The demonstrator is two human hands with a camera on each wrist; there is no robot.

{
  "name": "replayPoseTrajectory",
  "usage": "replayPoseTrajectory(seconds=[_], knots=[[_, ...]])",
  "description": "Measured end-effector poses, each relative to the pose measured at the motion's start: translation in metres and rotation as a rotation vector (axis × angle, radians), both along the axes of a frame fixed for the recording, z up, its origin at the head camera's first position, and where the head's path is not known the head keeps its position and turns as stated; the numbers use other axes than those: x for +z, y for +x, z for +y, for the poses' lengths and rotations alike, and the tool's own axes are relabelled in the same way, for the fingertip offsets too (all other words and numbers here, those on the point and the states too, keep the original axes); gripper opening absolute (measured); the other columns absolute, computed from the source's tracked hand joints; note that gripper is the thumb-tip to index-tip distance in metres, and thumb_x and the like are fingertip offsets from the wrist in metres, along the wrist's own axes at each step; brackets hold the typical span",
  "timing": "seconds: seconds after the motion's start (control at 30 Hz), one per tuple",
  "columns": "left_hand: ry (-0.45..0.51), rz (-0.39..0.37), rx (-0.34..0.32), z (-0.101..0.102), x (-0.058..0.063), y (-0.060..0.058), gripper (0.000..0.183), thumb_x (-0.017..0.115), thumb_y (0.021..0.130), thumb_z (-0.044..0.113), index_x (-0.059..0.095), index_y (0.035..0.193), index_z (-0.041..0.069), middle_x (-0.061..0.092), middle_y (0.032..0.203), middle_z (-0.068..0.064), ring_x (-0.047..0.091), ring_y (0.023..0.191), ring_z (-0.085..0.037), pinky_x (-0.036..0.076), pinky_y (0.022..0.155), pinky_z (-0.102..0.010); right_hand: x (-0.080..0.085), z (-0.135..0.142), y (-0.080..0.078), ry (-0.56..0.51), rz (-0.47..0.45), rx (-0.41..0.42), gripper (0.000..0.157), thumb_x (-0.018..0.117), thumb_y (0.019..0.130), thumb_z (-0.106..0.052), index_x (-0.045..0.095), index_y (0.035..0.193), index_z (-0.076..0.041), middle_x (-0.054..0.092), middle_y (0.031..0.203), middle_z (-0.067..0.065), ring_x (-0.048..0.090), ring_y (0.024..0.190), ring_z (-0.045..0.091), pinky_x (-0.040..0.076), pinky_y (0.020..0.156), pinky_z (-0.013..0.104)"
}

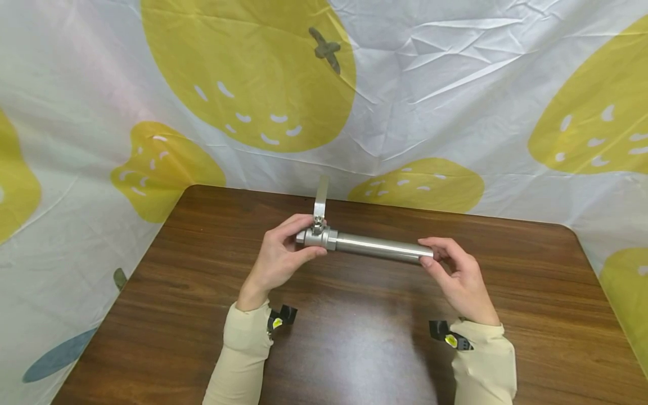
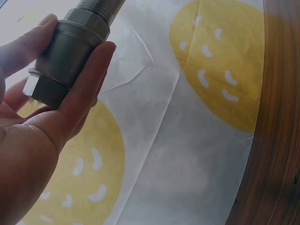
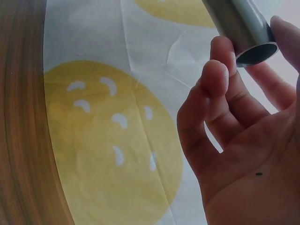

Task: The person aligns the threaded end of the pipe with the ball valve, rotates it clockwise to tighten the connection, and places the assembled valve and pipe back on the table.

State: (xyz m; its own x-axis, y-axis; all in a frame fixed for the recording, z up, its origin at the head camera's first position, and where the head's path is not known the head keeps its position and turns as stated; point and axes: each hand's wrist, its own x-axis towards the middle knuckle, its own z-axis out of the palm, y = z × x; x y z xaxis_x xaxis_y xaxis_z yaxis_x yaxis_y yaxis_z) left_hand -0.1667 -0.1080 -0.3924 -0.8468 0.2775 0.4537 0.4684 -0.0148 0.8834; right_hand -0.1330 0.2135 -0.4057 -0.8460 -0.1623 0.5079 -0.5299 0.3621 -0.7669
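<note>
A steel ball valve with a flat lever handle is joined to a straight metal pipe. My left hand grips the valve body between thumb and fingers, and the lever points away toward the far edge. In the left wrist view the valve body lies between thumb and fingers, with threads showing at the pipe joint. At the other end, my right hand pinches the pipe. The right wrist view shows the pipe's hollow open end by the fingertips.
Below the hands is a brown wood-grain table with rounded far corners. A white cloth with yellow fruit prints hangs behind it and along the sides. Black straps with small devices sit at both sleeve cuffs.
</note>
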Motion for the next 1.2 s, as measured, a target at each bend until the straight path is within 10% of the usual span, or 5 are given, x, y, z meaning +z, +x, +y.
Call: replayPoseTrajectory(seconds=[0.3, 1.2], knots=[[0.001, -0.004, 0.000, -0.0013, -0.0018, -0.0011, 0.051, 0.077, 0.071, -0.013, 0.060, 0.120, -0.010, 0.059, 0.118, -0.025, 0.059, 0.099, -0.013, 0.053, 0.084, -0.018, -0.0002, -0.0006, -0.0001, 0.010, 0.003, 0.006, 0.057, 0.079, 0.066, 0.016, 0.060, 0.117, 0.000, 0.060, 0.076, -0.004, 0.056, 0.072, 0.004, 0.048, 0.068, 0.012], [-0.001, -0.004, 0.003, -0.0022, -0.0002, -0.0019, 0.050, 0.077, 0.072, -0.011, 0.061, 0.119, -0.009, 0.060, 0.118, -0.023, 0.059, 0.100, -0.013, 0.053, 0.085, -0.019, -0.0015, -0.0005, -0.0022, 0.027, 0.039, -0.017, 0.053, 0.078, 0.065, 0.019, 0.062, 0.113, 0.001, 0.059, 0.084, -0.003, 0.056, 0.076, 0.003, 0.048, 0.071, 0.011]])
